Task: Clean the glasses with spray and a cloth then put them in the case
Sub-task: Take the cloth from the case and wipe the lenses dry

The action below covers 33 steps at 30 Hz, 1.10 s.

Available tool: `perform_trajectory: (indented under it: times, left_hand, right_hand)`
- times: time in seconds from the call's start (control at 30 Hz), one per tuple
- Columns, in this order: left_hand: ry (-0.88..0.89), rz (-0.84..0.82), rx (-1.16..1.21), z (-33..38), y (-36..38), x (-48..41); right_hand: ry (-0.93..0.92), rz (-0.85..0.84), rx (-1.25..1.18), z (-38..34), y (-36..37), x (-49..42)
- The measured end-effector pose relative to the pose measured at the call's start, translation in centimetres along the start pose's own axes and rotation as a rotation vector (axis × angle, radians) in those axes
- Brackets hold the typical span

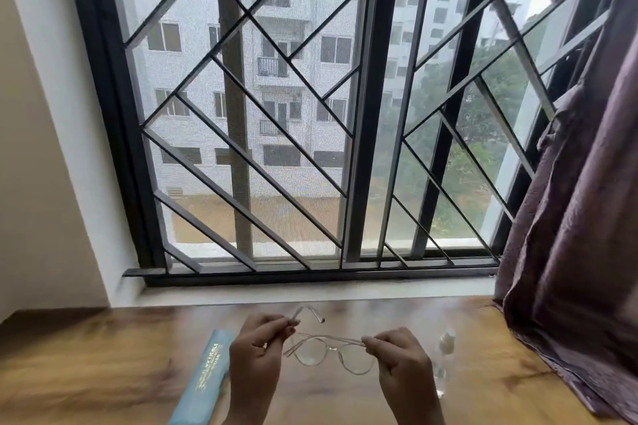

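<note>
Glasses point(331, 354) are held up over the wooden table point(103, 355), left hand point(257, 355) pinching one temple arm and right hand point(400, 362) pinching the opposite hinge end, fingertips only. That thin clear frame looks flimsy, so tugging the arms apart could bend it, or a slipped pinch drops it lens-down on the wood. The spray bottle point(445, 352) stands just beside the right hand too, easy to knock when reaching for it.

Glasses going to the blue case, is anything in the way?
Nothing visible lies between the glasses and the blue case. Only the left hand, holding them, sits on that side; the spray bottle stands opposite.
</note>
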<state>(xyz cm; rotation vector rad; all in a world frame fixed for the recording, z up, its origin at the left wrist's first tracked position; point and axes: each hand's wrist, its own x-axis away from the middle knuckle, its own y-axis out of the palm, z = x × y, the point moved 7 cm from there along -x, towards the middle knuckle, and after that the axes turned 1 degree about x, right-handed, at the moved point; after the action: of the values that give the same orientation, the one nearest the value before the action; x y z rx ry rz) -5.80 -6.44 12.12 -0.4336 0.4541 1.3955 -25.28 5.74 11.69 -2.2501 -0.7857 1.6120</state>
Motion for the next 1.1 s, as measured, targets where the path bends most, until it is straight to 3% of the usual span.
perform_trajectory:
  times: [0.2,0.33,0.8,1.1]
  left_hand:
    - [0.371,-0.153,-0.388,2.8,1.2,-0.4]
    - [0.512,-0.269,-0.560,3.4,2.3,0.1]
    - [0.538,-0.418,-0.650,2.5,3.3,0.9]
    - [0.548,-0.384,-0.663,2.4,3.7,1.1]
  right_hand:
    - [0.073,-0.014,-0.092,0.9,0.0,0.5]
    - [0.087,-0.032,-0.129,0.9,-0.2,0.4]
    - [0.073,-0.089,-0.191,0.1,-1.2,-0.7]
    - [0.013,-0.010,-0.060,-0.5,-1.7,-0.9]
